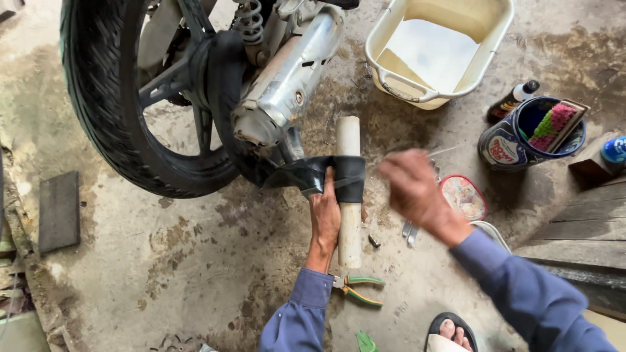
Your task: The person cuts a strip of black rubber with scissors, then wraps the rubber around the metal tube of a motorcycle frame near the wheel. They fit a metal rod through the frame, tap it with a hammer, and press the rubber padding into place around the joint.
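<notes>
**Inner tube draped over pipe on workshop floor**

On the concrete floor [195, 261], beside the rear wheel [124, 111] of a motorcycle, a pale plastic pipe [349, 221] lies with its long axis running almost straight away from the person, far end pointing toward the cream wash basin [437, 52] and near end toward the pliers [357, 290]. A black rubber inner tube [326, 176] trails out from the wheel and is laid across the pipe at a right angle to it. The pipe appears to serve as a firm, rounded backing that keeps the rubber flat and taut.

The left hand [324, 218] presses down on the tube and pipe together, fingers wrapped over the rubber, seemingly to stop both from rolling or slipping. The right hand [417, 192] hovers just right of the pipe, blurred by motion; whether it holds anything cannot be told.

Nearby on the right: a small round tin [464, 197], a dark bottle [512, 101], and a blue can [515, 140] holding a brush. A sandalled foot [451, 332] shows at the bottom edge.
</notes>
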Demonstrator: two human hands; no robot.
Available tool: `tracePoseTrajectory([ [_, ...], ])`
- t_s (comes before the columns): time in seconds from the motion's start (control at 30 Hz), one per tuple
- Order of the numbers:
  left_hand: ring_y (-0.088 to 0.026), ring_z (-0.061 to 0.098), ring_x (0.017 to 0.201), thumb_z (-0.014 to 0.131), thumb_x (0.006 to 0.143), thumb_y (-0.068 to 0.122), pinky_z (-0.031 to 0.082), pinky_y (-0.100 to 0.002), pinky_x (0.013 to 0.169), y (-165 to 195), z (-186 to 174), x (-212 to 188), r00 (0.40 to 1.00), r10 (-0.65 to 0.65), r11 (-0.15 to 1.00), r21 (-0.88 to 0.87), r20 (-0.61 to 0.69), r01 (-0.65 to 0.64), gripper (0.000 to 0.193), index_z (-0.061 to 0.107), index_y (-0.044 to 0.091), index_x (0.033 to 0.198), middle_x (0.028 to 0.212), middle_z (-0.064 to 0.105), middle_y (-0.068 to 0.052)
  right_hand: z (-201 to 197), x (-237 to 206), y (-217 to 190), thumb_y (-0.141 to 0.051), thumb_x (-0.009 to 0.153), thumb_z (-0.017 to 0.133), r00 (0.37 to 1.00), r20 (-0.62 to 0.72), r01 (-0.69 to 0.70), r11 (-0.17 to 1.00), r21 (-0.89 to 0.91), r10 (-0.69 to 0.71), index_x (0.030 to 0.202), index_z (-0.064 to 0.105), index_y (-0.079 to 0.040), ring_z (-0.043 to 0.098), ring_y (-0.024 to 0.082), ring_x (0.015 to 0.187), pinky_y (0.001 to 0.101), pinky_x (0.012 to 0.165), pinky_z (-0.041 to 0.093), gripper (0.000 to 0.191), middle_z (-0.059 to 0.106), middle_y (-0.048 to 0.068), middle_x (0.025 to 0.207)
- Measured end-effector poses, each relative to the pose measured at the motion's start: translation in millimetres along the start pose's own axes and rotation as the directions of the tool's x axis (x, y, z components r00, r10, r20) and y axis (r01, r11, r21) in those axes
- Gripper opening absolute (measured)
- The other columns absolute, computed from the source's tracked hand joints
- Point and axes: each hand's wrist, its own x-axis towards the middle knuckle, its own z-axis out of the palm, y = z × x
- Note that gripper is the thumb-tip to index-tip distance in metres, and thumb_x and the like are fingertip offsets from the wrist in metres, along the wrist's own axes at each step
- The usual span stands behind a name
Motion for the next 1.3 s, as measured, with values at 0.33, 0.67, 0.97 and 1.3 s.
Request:
tracePoseTrajectory([
  [0.33,-0.024,0.067,0.051,0.048,0.107,0.045,0.055,-0.036,0.044,38,12,-18,0.995,-0.086,0.988,-0.124,0.051,0.092,0.05,0.066,-0.001,0.101,0.07,0.068,-0.013,0,-2,-10,0.013,0.066,0.064,0.998,0.061,0.027,0.999,0.035,-0.029,0.109,0.066,0.002,0.063,0.036,0.098,0.0492,0.088,0.05,0.044,0.064,0.02,0.108],
  [0.67,-0.021,0.064,0.045,0.04,0.106,0.053,0.054,-0.032,0.041,38,5,-16,0.944,-0.249,0.877,-0.362,0.217,0.315,0.059,0.071,0.004,0.094,0.065,0.068,-0.012,12,-18,-15,0.017,0.081,0.061,0.977,-0.016,-0.212,0.976,0.052,0.213,0.108,0.069,0.0,0.063,0.034,0.097,0.0415,0.082,0.053,0.033,0.066,0.019,0.109],
  [0.97,-0.02,0.064,0.045,0.04,0.107,0.055,0.054,-0.032,0.042,40,5,-17,0.949,-0.153,0.882,-0.394,0.277,0.257,0.063,0.068,0.001,0.09,0.063,0.067,-0.012,19,-24,-2,0.018,0.082,0.06,0.985,-0.058,-0.152,0.98,0.125,0.161,0.111,0.068,0.0,0.066,0.034,0.104,0.0416,0.088,0.056,0.035,0.066,0.017,0.113],
  [1.3,-0.017,0.064,0.049,0.038,0.112,0.054,0.054,-0.029,0.045,43,7,-26,0.926,-0.064,0.857,-0.455,0.371,0.241,0.061,0.067,0.002,0.098,0.069,0.067,-0.01,15,-24,-4,0.015,0.083,0.061,0.991,-0.024,-0.126,0.979,0.162,0.132,0.109,0.067,0.001,0.067,0.035,0.103,0.0422,0.084,0.059,0.03,0.065,0.021,0.115],
])
